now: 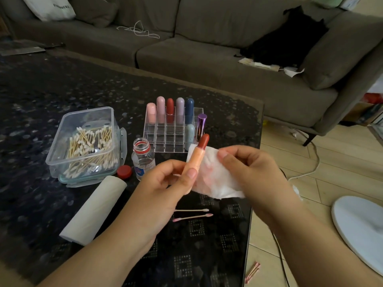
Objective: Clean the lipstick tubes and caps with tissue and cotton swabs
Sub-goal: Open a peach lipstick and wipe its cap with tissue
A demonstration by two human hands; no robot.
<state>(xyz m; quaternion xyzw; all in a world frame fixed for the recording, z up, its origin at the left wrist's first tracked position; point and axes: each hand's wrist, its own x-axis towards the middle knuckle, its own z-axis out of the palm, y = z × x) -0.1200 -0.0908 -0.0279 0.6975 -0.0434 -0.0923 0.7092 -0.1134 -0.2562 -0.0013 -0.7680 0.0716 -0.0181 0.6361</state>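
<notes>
My left hand (165,183) grips an uncapped orange lipstick tube (194,160), tilted up to the right, with its red-brown stick extended. My right hand (252,168) pinches a white tissue (215,179) with faint pink smears right beside the tube. Behind them a clear acrylic organizer (165,139) holds several capped lipsticks, among them a purple metallic one (201,125). Two used cotton swabs (192,214) lie on the table below my hands.
On the dark glass table (62,90), a clear plastic box of cotton swabs (87,141) stands at left. An open small bottle (143,158) and its red cap (124,171) sit beside it, with a tissue roll (95,210) in front. More swabs (252,272) lie on the floor.
</notes>
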